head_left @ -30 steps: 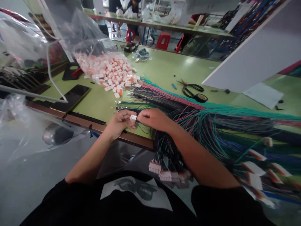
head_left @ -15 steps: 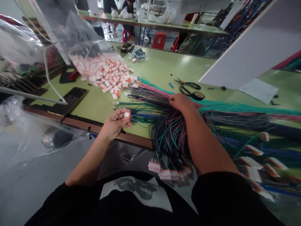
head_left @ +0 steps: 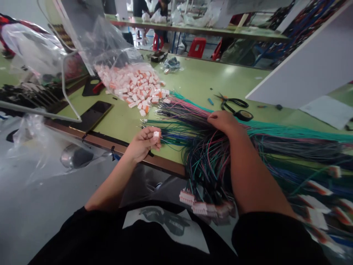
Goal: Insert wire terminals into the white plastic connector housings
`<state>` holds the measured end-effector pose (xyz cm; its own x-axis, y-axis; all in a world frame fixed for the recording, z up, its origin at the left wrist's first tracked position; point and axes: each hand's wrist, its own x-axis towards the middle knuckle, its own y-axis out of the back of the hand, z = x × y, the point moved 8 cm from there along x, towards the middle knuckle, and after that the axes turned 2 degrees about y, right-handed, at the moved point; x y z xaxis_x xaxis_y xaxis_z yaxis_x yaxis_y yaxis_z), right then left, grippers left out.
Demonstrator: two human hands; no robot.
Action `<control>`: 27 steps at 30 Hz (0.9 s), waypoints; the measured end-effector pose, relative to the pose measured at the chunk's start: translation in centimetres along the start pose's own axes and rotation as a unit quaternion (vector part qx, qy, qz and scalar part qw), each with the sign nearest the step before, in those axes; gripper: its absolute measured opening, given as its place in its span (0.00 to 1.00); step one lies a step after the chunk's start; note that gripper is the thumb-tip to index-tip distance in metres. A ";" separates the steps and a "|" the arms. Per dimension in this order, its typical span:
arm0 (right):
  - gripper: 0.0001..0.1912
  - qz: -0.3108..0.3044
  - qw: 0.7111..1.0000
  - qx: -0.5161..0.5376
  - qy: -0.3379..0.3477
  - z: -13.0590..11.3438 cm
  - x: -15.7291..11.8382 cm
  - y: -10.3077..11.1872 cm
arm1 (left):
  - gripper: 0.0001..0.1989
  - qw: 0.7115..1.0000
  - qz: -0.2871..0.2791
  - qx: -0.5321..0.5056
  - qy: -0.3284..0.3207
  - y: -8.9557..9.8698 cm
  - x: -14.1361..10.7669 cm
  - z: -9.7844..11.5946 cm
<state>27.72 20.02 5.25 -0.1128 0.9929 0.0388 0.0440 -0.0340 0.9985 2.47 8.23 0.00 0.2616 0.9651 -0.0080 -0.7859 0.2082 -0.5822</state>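
A small white and orange connector (head_left: 156,134) is pinched in my left hand (head_left: 143,144), near the table's front edge; thin wires run rightward from it. My right hand (head_left: 220,120) lies with closed fingers on the pink and dark wires (head_left: 190,112); whether it grips one is hidden. Green wires (head_left: 289,129) stretch to the right beyond it. Between my arms a bundle of wires with connectors (head_left: 200,208) on its ends hangs over the edge. A heap of white and orange connectors (head_left: 140,86) spills from a clear bag at the back left.
Black scissors (head_left: 234,103) and a roll of black tape (head_left: 245,115) lie behind my right hand. A dark phone (head_left: 92,116) and a white bent rod (head_left: 64,84) are at left. A white panel (head_left: 306,59) stands at right. People are at a far table (head_left: 193,28).
The whole view has shifted, so the table and both hands appear farther right. My hands hold nearly the same poses relative to the wires and connector.
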 end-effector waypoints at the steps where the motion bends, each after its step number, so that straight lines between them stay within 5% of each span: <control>1: 0.14 -0.002 1.000 -0.006 -0.014 0.3 -0.1 0.0 | 0.18 1.000 -0.001 0.001 0.001 0.0 0.0 0.0; 15: 0.20 -0.021 0.992 -0.037 -0.123 1.0 -0.8 -0.2 | 0.17 1.000 0.006 0.013 -0.006 -0.1 -0.3 0.3; 21: 0.22 -0.032 0.994 -0.051 -0.091 0.6 -0.6 -0.8 | 0.17 1.000 0.002 0.011 -0.006 -0.1 -0.3 0.3; 27: 0.15 0.025 0.998 -0.038 -0.031 -0.2 -0.4 -0.1 | 0.17 1.000 0.005 0.007 -0.010 0.0 -0.2 0.2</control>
<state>27.53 19.59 5.18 -0.0505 0.9949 0.0878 -0.0282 -0.0893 0.9956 2.31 8.05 0.22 0.2420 0.9703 0.0030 -0.7960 0.2003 -0.5712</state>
